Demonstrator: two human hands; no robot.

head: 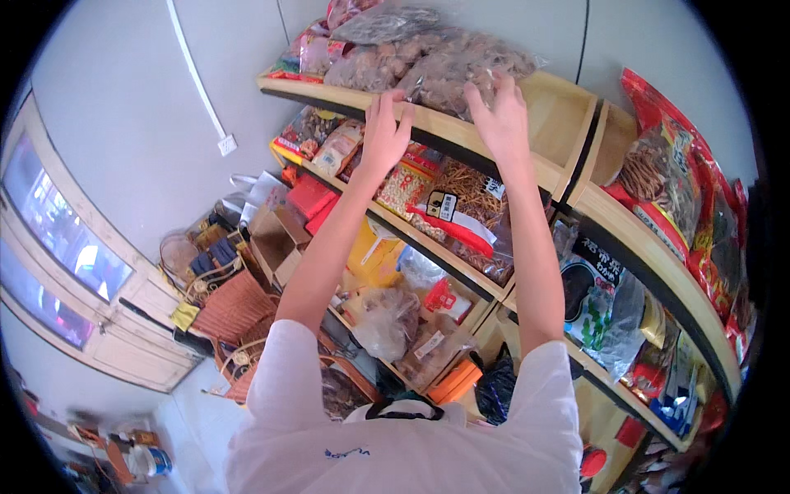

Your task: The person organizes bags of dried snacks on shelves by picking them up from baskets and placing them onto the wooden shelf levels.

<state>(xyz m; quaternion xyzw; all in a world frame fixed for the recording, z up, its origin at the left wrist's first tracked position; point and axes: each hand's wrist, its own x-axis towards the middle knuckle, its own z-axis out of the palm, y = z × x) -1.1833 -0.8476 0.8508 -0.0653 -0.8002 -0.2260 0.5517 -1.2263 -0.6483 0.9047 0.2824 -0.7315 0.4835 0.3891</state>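
A large clear plastic bag of brown dried goods, perhaps mushrooms (441, 71), lies on the top wooden shelf (549, 114). My right hand (503, 120) reaches up to its right front side, thumb and fingers spread against the plastic. Whether the fingers pinch the bag cannot be seen. By the shelf's front edge, my left hand (387, 133) has its fingers apart, with the tips near the bag's lower left corner. A similar clear bag (364, 68) sits to the left, beneath a dark-tinted plastic bag (389, 25).
The shelf below holds packed dried foods (466, 188). Lower down are knotted plastic bags (389, 321) and an orange box (455, 381). Red food bags (679, 179) stand on the right shelf. To the left are a cardboard box (274, 241), a wicker chair (237, 309) and a door (74, 272).
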